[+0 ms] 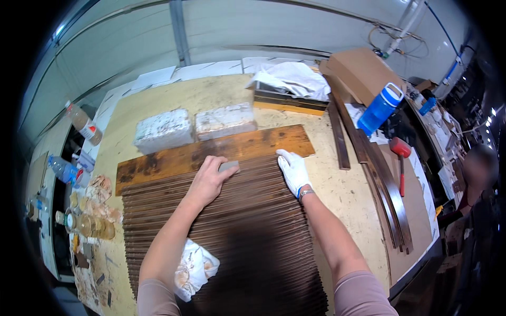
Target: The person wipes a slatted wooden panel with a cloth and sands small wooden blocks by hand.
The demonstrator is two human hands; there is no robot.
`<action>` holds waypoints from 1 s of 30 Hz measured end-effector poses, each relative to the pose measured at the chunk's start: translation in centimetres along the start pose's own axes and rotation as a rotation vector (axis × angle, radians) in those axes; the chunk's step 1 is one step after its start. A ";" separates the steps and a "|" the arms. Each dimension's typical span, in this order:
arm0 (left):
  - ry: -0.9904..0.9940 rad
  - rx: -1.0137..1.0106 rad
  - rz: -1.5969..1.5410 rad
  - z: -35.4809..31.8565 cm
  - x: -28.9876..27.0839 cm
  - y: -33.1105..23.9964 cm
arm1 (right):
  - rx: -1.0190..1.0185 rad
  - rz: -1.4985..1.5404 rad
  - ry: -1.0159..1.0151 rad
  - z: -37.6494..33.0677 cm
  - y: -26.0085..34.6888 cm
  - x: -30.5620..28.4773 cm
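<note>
A dark brown panel of narrow ridged wooden slats point(211, 226) lies in front of me. My left hand point(208, 179), bare, is closed around a small grey sanding block point(229, 167) near the panel's far edge. My right hand point(293, 171), in a white glove, lies over the panel's far right corner with its fingers stretched forward and nothing visible in it. Beyond the slats, against their far edge, runs a flat brown board point(211, 152) with dark knots. A stained white cloth point(195, 268) rests on the panel beside my left forearm.
Two white-wrapped blocks point(163, 129) stand behind the board. At right are dark wood strips point(387, 189), a red mallet point(400, 150), a blue bottle point(379, 110) and a cardboard box point(361, 73). Bottles and jars point(95, 226) line the left side. A person point(479, 168) is at far right.
</note>
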State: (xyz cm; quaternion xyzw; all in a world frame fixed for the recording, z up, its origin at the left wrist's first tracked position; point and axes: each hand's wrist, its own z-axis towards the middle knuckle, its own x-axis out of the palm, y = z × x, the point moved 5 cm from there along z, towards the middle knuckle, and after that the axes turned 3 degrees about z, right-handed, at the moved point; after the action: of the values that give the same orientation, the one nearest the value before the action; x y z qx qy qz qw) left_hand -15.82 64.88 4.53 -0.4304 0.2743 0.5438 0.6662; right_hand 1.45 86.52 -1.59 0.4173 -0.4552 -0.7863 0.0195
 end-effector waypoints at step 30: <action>0.032 0.005 -0.172 9.6 7.8 -5.7 | 0.208 0.392 -0.109 -0.3 -7.0 2.9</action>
State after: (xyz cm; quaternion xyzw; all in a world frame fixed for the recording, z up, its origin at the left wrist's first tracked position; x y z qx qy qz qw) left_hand -9.28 76.80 4.20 -0.4593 0.2486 0.4769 0.7070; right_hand 2.17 89.24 -8.66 0.2773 -0.6067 -0.7377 0.1042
